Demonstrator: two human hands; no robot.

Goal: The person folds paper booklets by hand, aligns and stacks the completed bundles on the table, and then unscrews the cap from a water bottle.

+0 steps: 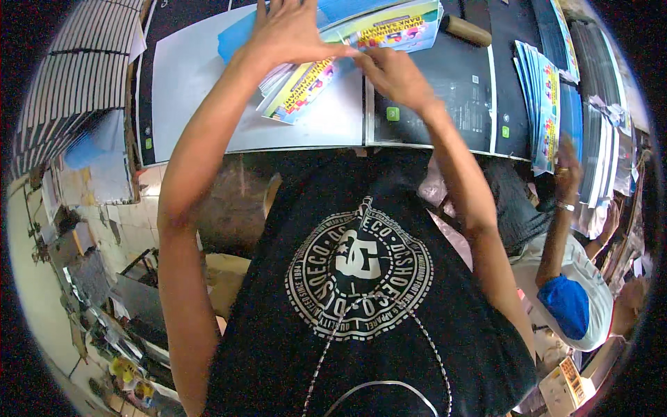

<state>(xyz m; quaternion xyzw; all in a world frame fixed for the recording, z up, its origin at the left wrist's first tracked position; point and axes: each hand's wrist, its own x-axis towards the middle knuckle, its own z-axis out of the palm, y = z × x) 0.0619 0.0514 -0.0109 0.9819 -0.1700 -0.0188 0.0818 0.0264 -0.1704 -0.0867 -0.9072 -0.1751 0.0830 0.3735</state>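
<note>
Colourful printed booklets (306, 90) lie fanned out on the white sheet at the top of the table, and more booklets (392, 31) overlap behind them. My left hand (288, 31) rests over the pile, its fingers spread away from me and its thumb stretched to the right. Close by that thumb, my right hand (399, 76) has bent fingers pinched at the edge of a booklet. Blue sheets (236, 35) show beneath and beside my left hand. My palms hide part of the pile.
A brown cylinder (467, 31) lies on the dark tabletop (445, 97), right of the booklets. Another booklet stack (542, 104) stands at the right, near a co-worker's hand (568, 167). That person wears a blue cap (564, 306). Stacked dark-edged boards (76, 90) fill the left.
</note>
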